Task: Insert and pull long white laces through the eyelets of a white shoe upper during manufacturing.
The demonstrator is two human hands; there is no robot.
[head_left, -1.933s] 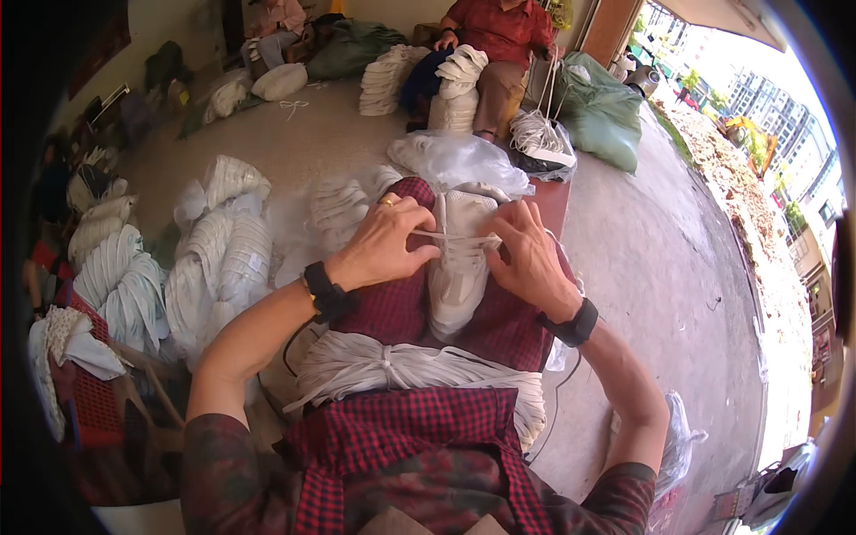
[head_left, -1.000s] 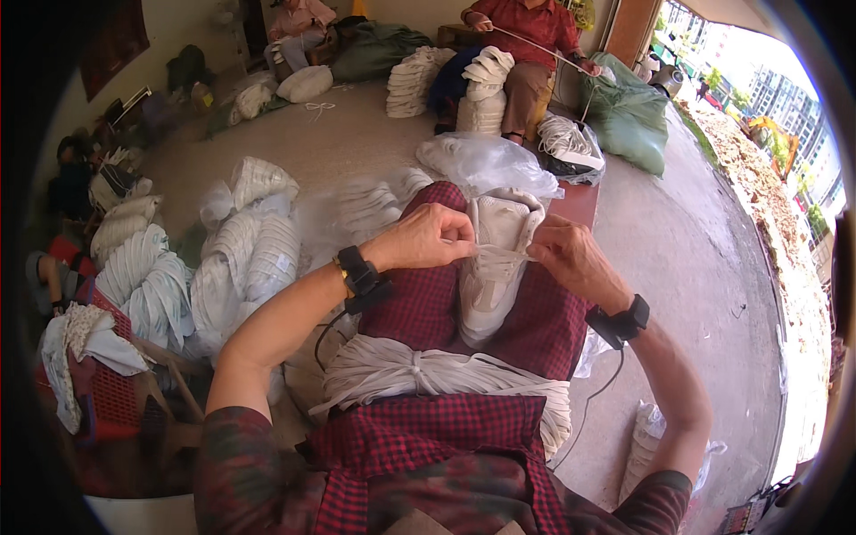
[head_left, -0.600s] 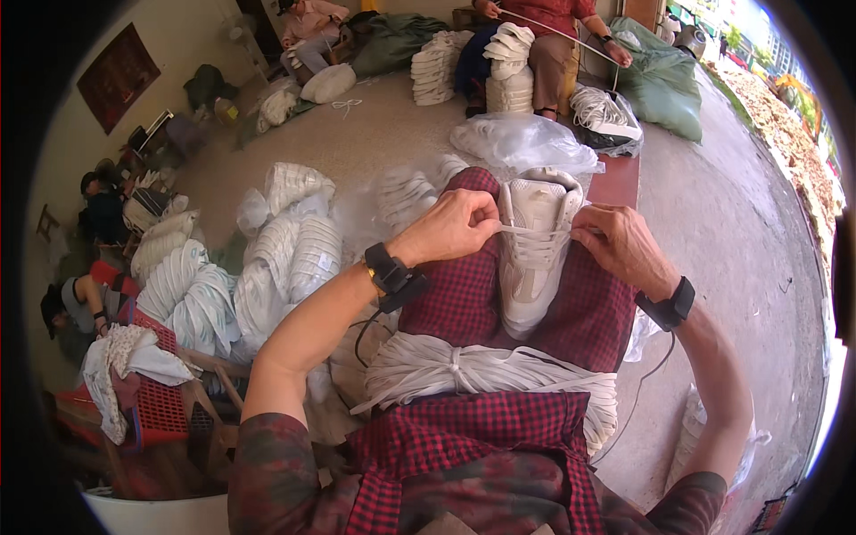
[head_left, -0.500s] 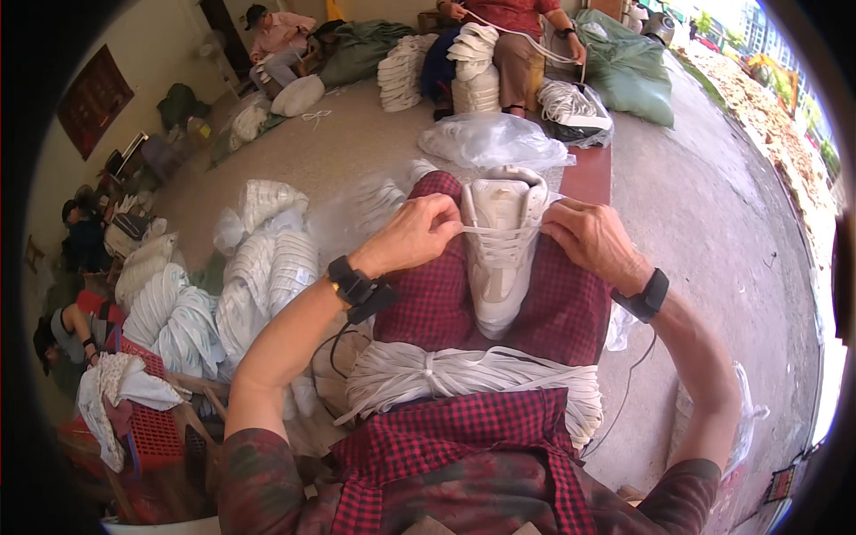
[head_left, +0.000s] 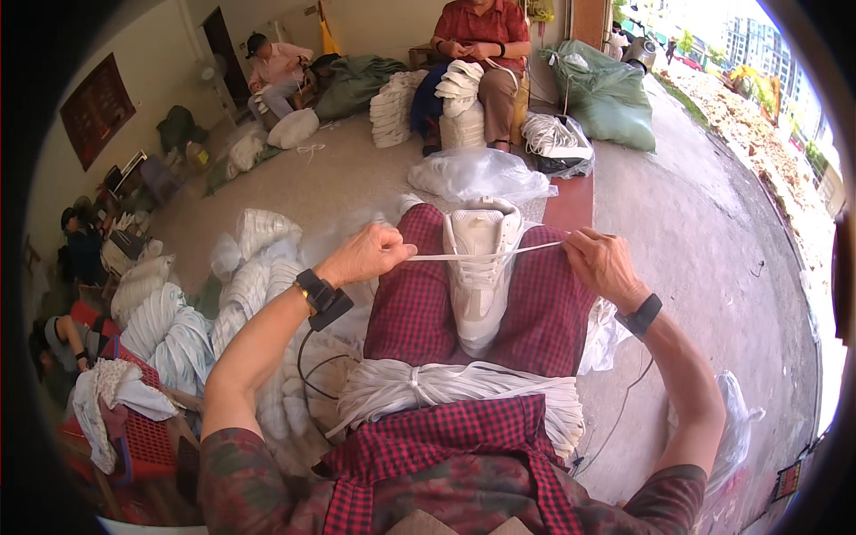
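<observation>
A white sneaker stands between my knees, its toe toward me. Across its upper part runs a white shoelace, pulled taut nearly level. My left hand pinches the lace well out to the left of the shoe. On the right side, my right hand grips the lace with fingers closed. More lace rows cross the shoe's tongue below the stretched part. In my lap, over a red-and-black checked apron, lies a tied bundle of white laces.
Stacked white shoe parts in plastic lie to my left, near a red plastic chair with cloths. Ahead, a clear plastic bag rests before a seated co-worker in a red shirt. A green sack stands at the far right.
Both hands have moved outward from the shoe, drawing the lace out longer to each side. The co-worker ahead has brought their hands together; a long lace was stretched between them before.
</observation>
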